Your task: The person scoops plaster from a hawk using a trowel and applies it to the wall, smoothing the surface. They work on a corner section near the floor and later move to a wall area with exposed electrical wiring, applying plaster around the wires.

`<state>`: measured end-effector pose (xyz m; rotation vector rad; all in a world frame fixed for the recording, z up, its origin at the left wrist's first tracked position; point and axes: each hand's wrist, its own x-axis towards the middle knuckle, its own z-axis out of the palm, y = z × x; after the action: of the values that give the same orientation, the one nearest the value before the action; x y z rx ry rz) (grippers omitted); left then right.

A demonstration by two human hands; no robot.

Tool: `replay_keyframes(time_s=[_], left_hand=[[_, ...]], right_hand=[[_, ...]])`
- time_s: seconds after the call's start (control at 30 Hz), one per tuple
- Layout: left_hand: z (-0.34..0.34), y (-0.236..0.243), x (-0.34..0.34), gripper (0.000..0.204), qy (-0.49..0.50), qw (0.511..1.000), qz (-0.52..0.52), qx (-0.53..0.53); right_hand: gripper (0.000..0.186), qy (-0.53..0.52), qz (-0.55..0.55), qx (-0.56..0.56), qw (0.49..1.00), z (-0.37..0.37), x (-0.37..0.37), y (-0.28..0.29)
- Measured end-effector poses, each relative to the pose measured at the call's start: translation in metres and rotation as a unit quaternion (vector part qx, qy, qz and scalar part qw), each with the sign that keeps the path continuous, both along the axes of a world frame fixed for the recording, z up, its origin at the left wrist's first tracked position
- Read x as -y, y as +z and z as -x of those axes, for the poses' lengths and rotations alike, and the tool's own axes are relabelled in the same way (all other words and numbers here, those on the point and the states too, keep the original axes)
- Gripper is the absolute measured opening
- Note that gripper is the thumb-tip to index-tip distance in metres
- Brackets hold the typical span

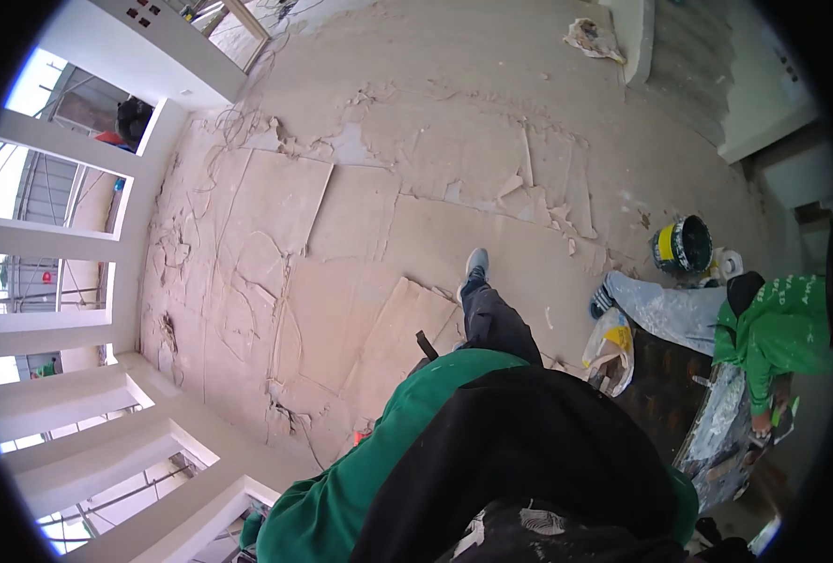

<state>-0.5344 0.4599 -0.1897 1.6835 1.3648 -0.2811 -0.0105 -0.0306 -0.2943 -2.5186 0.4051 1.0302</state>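
Note:
Neither of my hands shows; my left hand and my right hand are out of sight behind my body or beyond the dark rim. My green sleeve [322,507] runs down to the lower left, and a black garment [519,441] fills the lower middle. One leg in dark trousers [496,319] reaches forward, with a grey shoe [476,263] on the floor covering. A short dark bar [426,345] sticks out beside my green clothing, and what it belongs to is hidden. Dark shapes at the bottom right are too dim to name.
A co-worker in a green top [782,333] sits at right, a hand [762,424] near a green-handled tool [784,422]. A plaster-smeared bucket [693,246] and a yellow-white bag [613,352] stand nearby. Torn floor sheeting [416,310] and loose cable [233,206] lie ahead; window openings [50,192] line the left.

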Motion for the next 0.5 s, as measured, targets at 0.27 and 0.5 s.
replay_keyframes(time_s=[0.27, 0.5], left_hand=[[0.023, -0.011, -0.02, 0.037, 0.294, 0.955, 0.021, 0.031], [-0.039, 0.027, -0.117, 0.037, 0.47, 0.857, -0.03, 0.211]], right_hand=[[0.036, 0.086, 0.023, 0.019, 0.996, -0.164, -0.444, -0.032], [0.033, 0.493, -0.284, 0.139, 0.81, -0.073, -1.043, 0.044]])
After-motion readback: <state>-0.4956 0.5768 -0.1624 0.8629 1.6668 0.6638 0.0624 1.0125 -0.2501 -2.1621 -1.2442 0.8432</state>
